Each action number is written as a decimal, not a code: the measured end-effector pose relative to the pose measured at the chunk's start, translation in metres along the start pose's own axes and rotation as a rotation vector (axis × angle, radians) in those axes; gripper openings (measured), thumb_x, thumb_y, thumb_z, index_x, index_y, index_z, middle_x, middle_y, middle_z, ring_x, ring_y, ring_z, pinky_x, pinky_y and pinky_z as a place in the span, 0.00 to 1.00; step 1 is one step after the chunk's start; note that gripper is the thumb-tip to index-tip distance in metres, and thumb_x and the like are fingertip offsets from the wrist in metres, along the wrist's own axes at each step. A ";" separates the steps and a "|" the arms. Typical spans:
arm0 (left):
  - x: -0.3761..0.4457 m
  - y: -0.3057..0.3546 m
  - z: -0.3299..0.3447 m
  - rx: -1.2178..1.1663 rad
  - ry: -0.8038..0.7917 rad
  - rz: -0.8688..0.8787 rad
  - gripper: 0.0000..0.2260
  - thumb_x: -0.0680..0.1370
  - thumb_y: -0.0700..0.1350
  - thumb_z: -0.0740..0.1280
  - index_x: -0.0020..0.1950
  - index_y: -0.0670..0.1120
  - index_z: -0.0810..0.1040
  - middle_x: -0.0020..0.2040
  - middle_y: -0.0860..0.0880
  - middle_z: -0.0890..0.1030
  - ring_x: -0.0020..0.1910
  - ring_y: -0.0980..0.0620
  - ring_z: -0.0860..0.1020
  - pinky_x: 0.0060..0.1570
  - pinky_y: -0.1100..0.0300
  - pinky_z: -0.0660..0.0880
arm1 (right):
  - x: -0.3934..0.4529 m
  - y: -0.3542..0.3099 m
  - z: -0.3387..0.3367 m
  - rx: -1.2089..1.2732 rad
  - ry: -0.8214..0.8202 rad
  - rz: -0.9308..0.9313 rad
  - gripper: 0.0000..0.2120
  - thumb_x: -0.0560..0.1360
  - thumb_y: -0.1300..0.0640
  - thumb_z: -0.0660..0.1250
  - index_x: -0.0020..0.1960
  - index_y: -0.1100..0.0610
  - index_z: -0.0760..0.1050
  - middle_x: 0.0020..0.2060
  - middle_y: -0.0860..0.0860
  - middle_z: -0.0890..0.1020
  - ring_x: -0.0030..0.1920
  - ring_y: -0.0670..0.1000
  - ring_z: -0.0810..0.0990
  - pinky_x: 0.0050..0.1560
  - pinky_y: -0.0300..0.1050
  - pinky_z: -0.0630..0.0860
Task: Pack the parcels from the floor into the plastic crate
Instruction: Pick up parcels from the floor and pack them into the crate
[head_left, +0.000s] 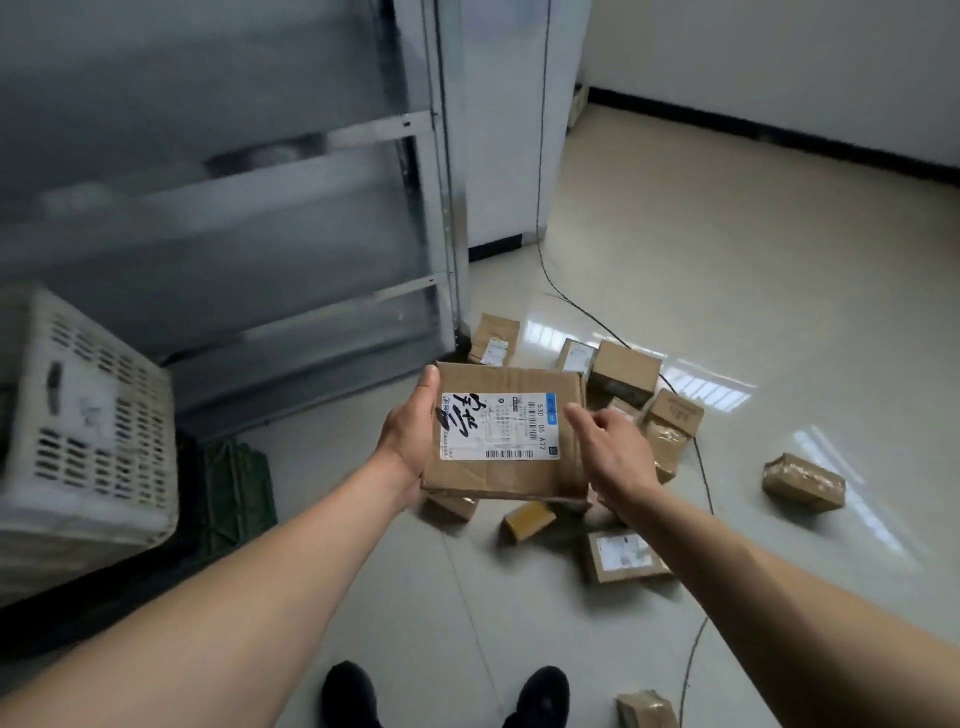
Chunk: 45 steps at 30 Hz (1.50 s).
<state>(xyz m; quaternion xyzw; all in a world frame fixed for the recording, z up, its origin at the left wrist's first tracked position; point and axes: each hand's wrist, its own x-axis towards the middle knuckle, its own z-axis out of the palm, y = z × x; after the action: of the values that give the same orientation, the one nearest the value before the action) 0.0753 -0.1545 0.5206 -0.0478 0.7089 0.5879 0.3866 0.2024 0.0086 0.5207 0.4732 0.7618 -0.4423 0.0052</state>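
Holding the box (506, 431) above the floor pile, your left hand (410, 434) grips its 9 o'clock edge, thumb on top; your right hand (615, 449) hovers released at its 3 o'clock side, not plainly touching. The crate (88, 431) stands at 9 o'clock, well apart. Bring the right hand under the box, keep it level, swing it left and lay it flat. More parcels (802, 480) remain on the floor (727, 270).
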 end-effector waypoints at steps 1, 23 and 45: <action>-0.003 0.005 -0.021 -0.007 0.009 0.013 0.27 0.80 0.64 0.55 0.55 0.45 0.83 0.48 0.45 0.86 0.40 0.51 0.85 0.29 0.65 0.77 | -0.005 -0.017 0.012 -0.009 -0.017 -0.022 0.19 0.80 0.38 0.59 0.48 0.55 0.75 0.41 0.49 0.79 0.40 0.48 0.77 0.36 0.44 0.71; -0.061 0.079 -0.452 -0.289 0.376 0.162 0.32 0.74 0.73 0.55 0.53 0.47 0.81 0.45 0.46 0.85 0.46 0.46 0.83 0.40 0.56 0.80 | -0.118 -0.354 0.308 -0.132 -0.232 -0.510 0.21 0.81 0.39 0.56 0.50 0.54 0.77 0.42 0.51 0.81 0.38 0.47 0.78 0.37 0.41 0.74; 0.022 0.049 -0.677 -0.297 0.629 -0.262 0.33 0.74 0.72 0.56 0.72 0.52 0.63 0.65 0.44 0.76 0.56 0.40 0.79 0.45 0.48 0.76 | -0.089 -0.523 0.575 -0.467 -0.534 -0.691 0.19 0.79 0.39 0.58 0.54 0.50 0.81 0.45 0.52 0.83 0.44 0.54 0.80 0.43 0.45 0.78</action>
<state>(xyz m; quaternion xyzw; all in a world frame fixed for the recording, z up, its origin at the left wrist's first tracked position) -0.2984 -0.7208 0.5530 -0.3720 0.6878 0.5866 0.2107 -0.3639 -0.5297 0.5592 0.0493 0.9250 -0.3413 0.1593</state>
